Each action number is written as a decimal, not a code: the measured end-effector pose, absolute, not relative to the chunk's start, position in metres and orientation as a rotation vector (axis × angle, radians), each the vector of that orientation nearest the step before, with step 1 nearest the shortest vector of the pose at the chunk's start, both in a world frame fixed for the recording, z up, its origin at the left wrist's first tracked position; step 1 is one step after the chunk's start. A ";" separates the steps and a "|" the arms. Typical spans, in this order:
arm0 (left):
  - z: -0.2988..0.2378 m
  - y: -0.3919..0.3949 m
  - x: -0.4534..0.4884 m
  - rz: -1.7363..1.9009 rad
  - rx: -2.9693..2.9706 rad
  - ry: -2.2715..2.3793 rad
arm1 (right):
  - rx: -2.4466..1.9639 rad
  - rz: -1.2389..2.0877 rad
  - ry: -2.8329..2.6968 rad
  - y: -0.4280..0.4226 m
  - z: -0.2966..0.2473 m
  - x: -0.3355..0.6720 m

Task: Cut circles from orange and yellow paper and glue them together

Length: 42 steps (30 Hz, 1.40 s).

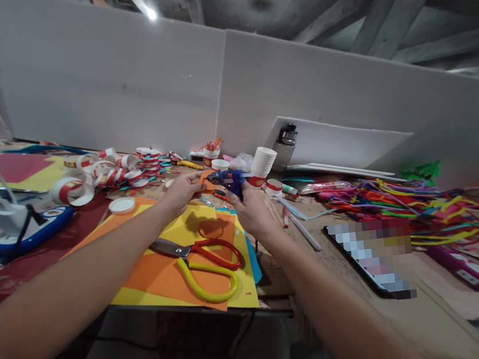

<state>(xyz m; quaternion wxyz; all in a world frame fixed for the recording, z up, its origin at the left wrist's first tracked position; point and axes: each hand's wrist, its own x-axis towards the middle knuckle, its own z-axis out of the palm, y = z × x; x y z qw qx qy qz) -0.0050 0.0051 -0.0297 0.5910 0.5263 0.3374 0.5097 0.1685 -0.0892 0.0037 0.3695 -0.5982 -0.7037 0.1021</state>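
Table (430, 302): wooden top, crowded with craft stuff from left edge to right.
Wall panels (125, 83): white boards standing along the far side of the table.
Paper sheets (181, 278): orange and yellow, stacked at the near edge, under and between both forearms.
Straws (397, 199): a bright tangle of many colours, right of the hands and well apart from them.
Scissors (205, 261): red and yellow handles, lying flat on the orange sheet, nearer the person than both hands and touching neither.
Paper rings (104, 174): red-and-white loops heaped at the back left, beyond the left hand.
Bottle (285, 145): dark, upright against the wall panel, behind the cup.
Cup (262, 162): white paper cup, tilted, just right of the glue gun.
Right hand (251, 210): closed around the glue gun's grip, raised above the table.
Left hand (183, 193): fingers stretched forward, tips pinching a small orange piece; how tight the pinch is, I cannot tell.
Glue gun (227, 179): blue, held in the right hand, nozzle turned left toward the left fingertips, just beside them.
Orange piece (205, 180): small scrap at the left fingertips, right by the nozzle; whether they touch cannot be told.
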 end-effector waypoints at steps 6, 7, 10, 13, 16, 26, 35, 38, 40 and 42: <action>-0.034 0.008 -0.003 1.201 1.239 0.756 | -1.572 0.238 -1.709 -0.081 -0.001 0.172; -0.034 0.008 -0.004 1.220 1.234 0.751 | -1.563 0.233 -1.699 -0.081 -0.002 0.173; -0.032 0.009 -0.006 1.252 1.216 0.751 | -1.519 0.219 -1.695 -0.081 -0.002 0.175; -0.031 0.010 -0.007 1.264 1.187 0.750 | -1.520 0.227 -1.690 -0.083 -0.001 0.175; -0.031 0.011 -0.009 1.276 1.155 0.748 | -1.554 0.237 -1.682 -0.084 0.000 0.175; -0.032 0.012 -0.007 1.262 1.167 0.729 | -1.563 0.252 -1.661 -0.085 0.004 0.174; -0.023 0.009 -0.010 1.322 1.083 0.777 | -1.559 0.260 -1.677 -0.085 0.003 0.173; -0.023 0.010 -0.010 1.328 1.066 0.765 | -1.551 0.268 -1.688 -0.085 0.002 0.173; -0.023 0.011 -0.010 1.326 1.059 0.757 | -1.553 0.274 -1.688 -0.085 0.001 0.173; -0.024 0.011 -0.009 1.316 1.060 0.757 | -1.545 0.273 -1.687 -0.085 0.001 0.173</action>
